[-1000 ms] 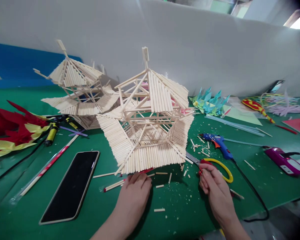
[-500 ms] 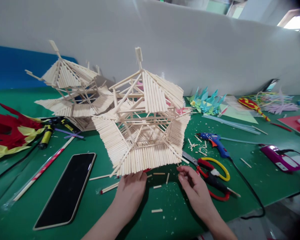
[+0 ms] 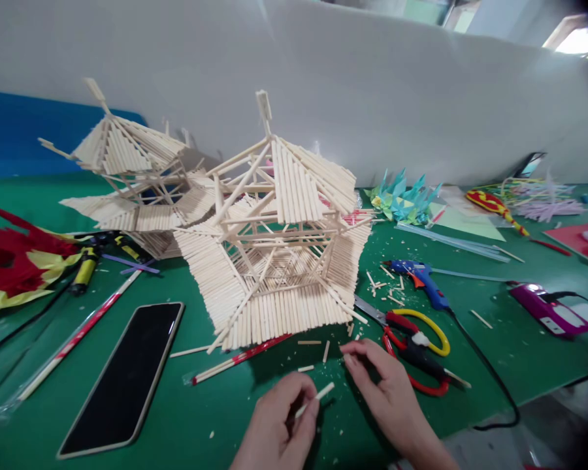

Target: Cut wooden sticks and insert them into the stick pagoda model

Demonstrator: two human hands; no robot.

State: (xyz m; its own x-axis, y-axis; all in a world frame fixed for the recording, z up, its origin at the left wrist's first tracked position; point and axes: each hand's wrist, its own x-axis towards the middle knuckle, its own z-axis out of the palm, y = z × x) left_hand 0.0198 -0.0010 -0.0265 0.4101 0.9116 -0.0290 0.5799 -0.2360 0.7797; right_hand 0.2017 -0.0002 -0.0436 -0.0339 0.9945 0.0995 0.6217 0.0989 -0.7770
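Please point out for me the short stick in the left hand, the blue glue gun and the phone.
Short stick [image 3: 325, 391], head view: its protruding end.
Blue glue gun [image 3: 434, 291], head view: its handle.
Phone [image 3: 123, 378], head view: middle of its screen.

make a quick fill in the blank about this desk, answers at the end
The left hand holds a short wooden ____.
In this view, the phone lies to the ____ of the glue gun.
The glue gun's body is mostly ____.
The tabletop is ____ in colour.

Missing words: stick; left; blue; green
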